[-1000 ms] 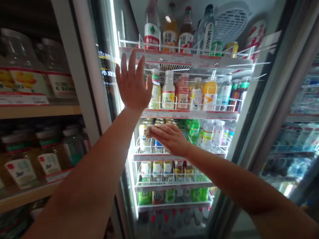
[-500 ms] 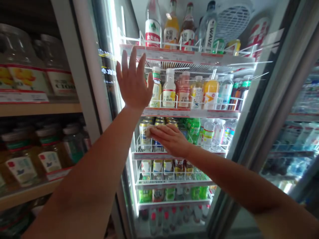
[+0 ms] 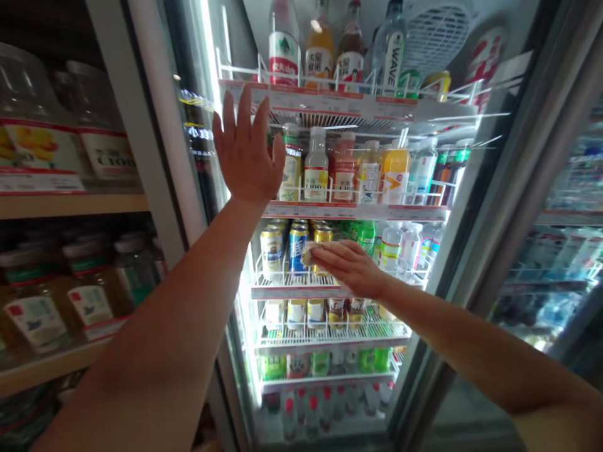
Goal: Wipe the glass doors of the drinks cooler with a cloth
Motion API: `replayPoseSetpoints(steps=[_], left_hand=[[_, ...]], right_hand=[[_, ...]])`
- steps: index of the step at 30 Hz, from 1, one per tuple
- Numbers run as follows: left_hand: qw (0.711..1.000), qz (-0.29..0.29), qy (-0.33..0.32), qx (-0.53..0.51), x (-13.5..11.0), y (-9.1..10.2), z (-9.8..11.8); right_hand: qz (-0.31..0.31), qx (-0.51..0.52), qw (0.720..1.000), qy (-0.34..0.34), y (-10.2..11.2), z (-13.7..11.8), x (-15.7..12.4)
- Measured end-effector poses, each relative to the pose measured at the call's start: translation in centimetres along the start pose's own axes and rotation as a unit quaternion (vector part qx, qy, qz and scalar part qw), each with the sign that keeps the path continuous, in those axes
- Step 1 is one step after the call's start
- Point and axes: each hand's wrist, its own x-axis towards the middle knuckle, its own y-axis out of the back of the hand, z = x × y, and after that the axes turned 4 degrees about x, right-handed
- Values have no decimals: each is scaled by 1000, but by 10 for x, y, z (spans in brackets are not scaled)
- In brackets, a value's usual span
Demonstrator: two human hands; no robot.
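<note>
My left hand (image 3: 249, 150) is spread flat, fingers up, in front of the glass door (image 3: 292, 414) of a lit drinks cooler; it appears to lean on the glass. To the right and lower, my right hand (image 3: 348, 267) lies over a pale, crumpled cloth (image 3: 308, 253), most of it hidden beneath the fingers. The cloth appears pressed to the door pane, in front of the canned drinks. Behind the glass, near the cloth, are a blue can (image 3: 298, 248) and a gold can (image 3: 323, 235). A lemon drink bottle (image 3: 316, 166) stands on the shelf above.
Wooden-edged shelves (image 3: 75, 206) with bottled drinks stand at the left. The cooler's metal door frame (image 3: 490, 232) runs down the right side, with another stocked cooler section (image 3: 575, 251) beyond it. Inside, wire racks (image 3: 330, 342) hold several rows of cans and bottles.
My right hand has slid the cloth to the right across the glass, uncovering the blue can. My left hand stays in about the same place; the view has shifted slightly.
</note>
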Motion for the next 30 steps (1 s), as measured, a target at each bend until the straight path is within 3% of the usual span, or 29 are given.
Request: replayPoseSetpoints(steps=[3, 8, 11, 18, 24, 30], left_hand=[[1000, 2, -6, -20, 0, -1, -2], [1000, 15, -2, -6, -1, 2, 1], [1000, 12, 4, 8, -2, 4, 4], [995, 17, -33, 88, -6, 7, 7], [996, 17, -28, 84, -5, 5, 6], [993, 25, -38, 110, -5, 6, 7]], right_hand=[[-33, 8, 999, 42, 2, -1, -5], [20, -11, 998, -52, 12, 16, -4], [54, -17, 994, -90, 10, 12, -7], [-18, -7, 1000, -10, 12, 6, -17], [18, -29, 997, -73, 20, 14, -27], [-22, -26, 999, -36, 23, 12, -39]])
